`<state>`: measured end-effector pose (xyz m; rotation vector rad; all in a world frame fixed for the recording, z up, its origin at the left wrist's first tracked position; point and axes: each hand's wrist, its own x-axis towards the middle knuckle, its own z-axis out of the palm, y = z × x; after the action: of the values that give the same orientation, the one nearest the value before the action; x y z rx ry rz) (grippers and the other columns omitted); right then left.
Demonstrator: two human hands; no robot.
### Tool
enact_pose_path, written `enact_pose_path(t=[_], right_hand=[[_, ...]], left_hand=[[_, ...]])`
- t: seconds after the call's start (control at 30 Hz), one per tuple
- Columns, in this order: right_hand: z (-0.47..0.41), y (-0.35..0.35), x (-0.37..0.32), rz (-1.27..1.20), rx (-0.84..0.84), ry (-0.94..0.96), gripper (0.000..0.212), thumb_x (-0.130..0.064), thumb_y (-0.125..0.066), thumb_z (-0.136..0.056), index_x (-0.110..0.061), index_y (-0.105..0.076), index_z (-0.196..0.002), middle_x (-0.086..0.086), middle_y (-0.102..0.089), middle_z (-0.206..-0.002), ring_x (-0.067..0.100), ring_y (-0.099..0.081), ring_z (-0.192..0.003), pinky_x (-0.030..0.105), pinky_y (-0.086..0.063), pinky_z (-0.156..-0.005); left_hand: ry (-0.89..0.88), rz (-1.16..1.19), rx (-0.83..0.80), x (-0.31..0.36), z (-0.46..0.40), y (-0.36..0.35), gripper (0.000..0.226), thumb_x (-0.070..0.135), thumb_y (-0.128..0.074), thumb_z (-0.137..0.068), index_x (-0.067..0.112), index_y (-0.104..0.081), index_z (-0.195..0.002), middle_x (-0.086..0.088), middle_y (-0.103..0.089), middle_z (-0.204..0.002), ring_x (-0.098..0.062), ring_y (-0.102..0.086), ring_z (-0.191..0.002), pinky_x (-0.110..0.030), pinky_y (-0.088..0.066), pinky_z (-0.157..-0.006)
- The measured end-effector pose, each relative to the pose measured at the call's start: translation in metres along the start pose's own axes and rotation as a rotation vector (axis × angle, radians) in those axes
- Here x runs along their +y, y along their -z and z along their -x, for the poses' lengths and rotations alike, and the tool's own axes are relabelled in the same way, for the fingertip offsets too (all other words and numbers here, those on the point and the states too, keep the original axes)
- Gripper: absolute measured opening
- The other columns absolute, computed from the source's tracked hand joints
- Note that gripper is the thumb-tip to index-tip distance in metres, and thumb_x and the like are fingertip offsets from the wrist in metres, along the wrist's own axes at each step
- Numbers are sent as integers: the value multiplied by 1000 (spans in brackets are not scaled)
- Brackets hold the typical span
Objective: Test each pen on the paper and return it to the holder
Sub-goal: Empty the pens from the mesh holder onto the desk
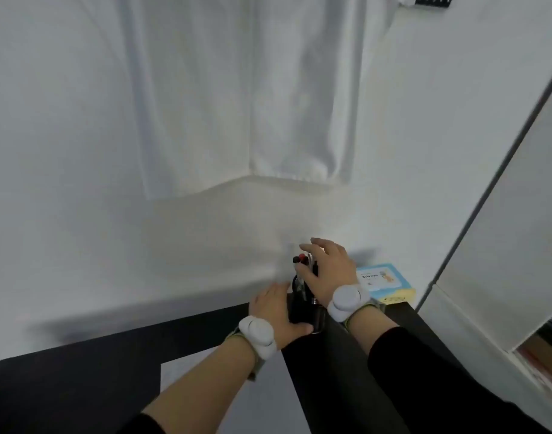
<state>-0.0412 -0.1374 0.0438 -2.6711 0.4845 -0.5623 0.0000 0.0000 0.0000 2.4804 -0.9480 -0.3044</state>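
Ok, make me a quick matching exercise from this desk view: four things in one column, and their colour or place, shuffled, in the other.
Things
1. pen holder
2. left hand
3. wipes box
4. pen cap

Descriptions
A. blue and yellow, right of the hands
B. red
C. black, on the dark table's far edge
D. wrapped round the holder's side

Pairs: 1-C, 2-D, 3-A, 4-B

Baby-wipes pack (384,282) on black table (80,371); white curtain (237,104).
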Motion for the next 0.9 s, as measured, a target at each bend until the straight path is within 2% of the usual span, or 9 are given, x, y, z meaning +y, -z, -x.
enact_pose_path(t=[0.07,0.13,0.2,0.33,0.4,0.57,0.73,0.8,0.9], right_hand=[[-4,-4,-1,-115,-36,-40,48,-47,-62,-87,-31,-57,-131,-4,-45,-143,21,-40,-131,40,-37,-106],[-9,-9,-2,-197,-69,-68,47,-44,-66,-85,-28,-60,-129,-2,-48,-139,22,-43,-127,32,-37,-105],[-10,-16,-4,-176,-79,-54,42,-40,-66,-86,-27,-63,-125,0,-53,-130,22,-46,-122,29,-39,-99],[-7,-22,-11,-118,22,-67,25,-28,-61,-87,-24,-67,-111,2,-58,-113,25,-49,-111,27,-40,-84],[-3,-18,-15,-148,71,-71,19,-24,-60,-87,-21,-67,-103,4,-58,-107,26,-52,-105,27,-40,-80],[22,16,-26,-197,114,-37,15,-33,-62,-87,-18,-64,-92,1,-54,-99,22,-56,-87,31,-46,-77],[62,43,-29,-96,18,-37,18,-36,-57,-88,-19,-62,-93,-1,-57,-95,23,-59,-86,32,-47,-72],[74,48,-29,-103,-42,-80,19,-34,-55,-88,-20,-64,-97,-1,-62,-96,23,-60,-89,32,-49,-74],[99,57,-34,-99,-141,-109,24,-35,-52,-90,-18,-66,-101,4,-66,-102,25,-59,-91,31,-48,-76]], left_hand=[[-16,117,66,3,-5,-13,82,60,-74,-63,28,-41,-130,6,-57,-123,-18,-55,-115,-36,-45,-97],[1,191,106,7,-12,-24,85,61,-76,-58,26,-42,-128,8,-61,-120,-16,-59,-110,-34,-48,-92],[14,303,141,10,-18,-34,82,57,-78,-59,24,-43,-125,7,-62,-116,-16,-61,-107,-33,-50,-90],[-1,523,199,10,-18,-39,67,48,-73,-57,24,-50,-115,9,-64,-101,-17,-64,-100,-37,-53,-87],[-34,563,225,11,-13,-36,59,42,-77,-58,26,-51,-108,13,-61,-94,-15,-64,-95,-34,-53,-84],[-125,740,221,12,30,-19,72,39,-88,-52,28,-53,-115,12,-67,-105,-5,-65,-98,-30,-54,-87],[-143,701,224,17,88,-3,48,24,-87,-63,34,-58,-101,8,-69,-97,-5,-66,-89,-28,-55,-83],[-135,652,218,18,101,3,42,25,-86,-64,36,-58,-94,9,-69,-93,-5,-67,-84,-25,-55,-79],[-113,538,191,24,129,10,44,35,-85,-61,34,-60,-96,10,-70,-90,-6,-68,-80,-28,-57,-77]])
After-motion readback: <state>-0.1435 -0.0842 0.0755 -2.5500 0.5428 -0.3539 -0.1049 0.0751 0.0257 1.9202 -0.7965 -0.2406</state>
